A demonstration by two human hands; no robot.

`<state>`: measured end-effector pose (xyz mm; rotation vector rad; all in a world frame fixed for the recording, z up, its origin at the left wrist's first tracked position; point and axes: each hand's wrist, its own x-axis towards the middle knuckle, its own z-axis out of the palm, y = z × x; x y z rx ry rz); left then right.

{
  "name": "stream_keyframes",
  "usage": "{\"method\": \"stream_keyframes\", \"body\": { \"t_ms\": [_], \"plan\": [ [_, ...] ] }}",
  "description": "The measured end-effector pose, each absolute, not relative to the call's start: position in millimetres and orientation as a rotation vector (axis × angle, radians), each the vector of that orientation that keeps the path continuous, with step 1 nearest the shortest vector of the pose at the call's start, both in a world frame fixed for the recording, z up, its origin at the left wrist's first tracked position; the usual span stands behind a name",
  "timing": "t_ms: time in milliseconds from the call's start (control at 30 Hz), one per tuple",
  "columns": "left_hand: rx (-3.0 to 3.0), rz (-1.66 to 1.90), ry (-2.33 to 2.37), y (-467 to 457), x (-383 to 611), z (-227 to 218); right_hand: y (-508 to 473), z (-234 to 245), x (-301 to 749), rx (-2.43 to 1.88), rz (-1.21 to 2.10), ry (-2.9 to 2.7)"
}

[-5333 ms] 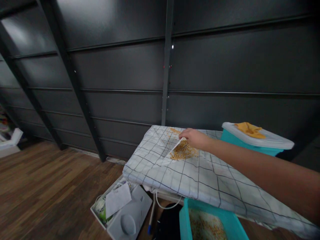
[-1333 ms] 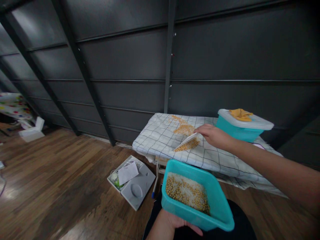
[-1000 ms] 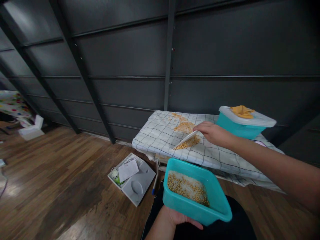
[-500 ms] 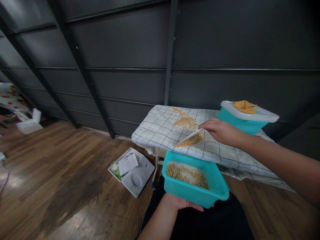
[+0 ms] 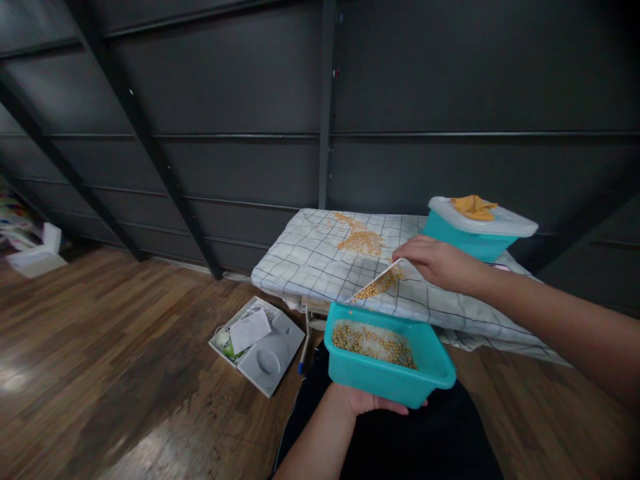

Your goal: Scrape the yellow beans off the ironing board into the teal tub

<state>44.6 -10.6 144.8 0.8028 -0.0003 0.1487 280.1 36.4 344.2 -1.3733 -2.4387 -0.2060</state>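
Note:
My left hand [image 5: 370,402] is under a teal tub [image 5: 395,377] and holds it up against the near edge of a low table with a checked white cloth [image 5: 300,257]. The tub has yellow beans and white grains in it. My right hand [image 5: 433,262] grips a white card [image 5: 376,283] tilted on the cloth, with a small heap of yellow beans [image 5: 377,287] against it at the cloth's edge just above the tub. A second heap of beans [image 5: 361,241] lies farther back on the cloth.
A lidded teal tub [image 5: 473,233] with a yellow rag [image 5: 473,207] on top stands at the table's right back. An open white box [image 5: 257,337] with papers lies on the wooden floor to the left. Dark panelled wall behind. White items [image 5: 33,253] lie on the floor at far left.
My right hand has pushed the card and its beans toward the near edge of the cloth. My left hand has raised the teal tub up to that edge.

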Motion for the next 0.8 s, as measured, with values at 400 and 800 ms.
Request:
{"method": "stream_keyframes", "body": {
  "t_ms": [400, 800],
  "plan": [
    [0.776, 0.152, -0.007, -12, 59, 135, 30, 345, 285, -1.286, -0.162, -2.446],
    [0.635, 0.113, -0.087, -13, 69, 122, 20, 346, 286, -1.221, -0.318, -2.311]
  ]
}}
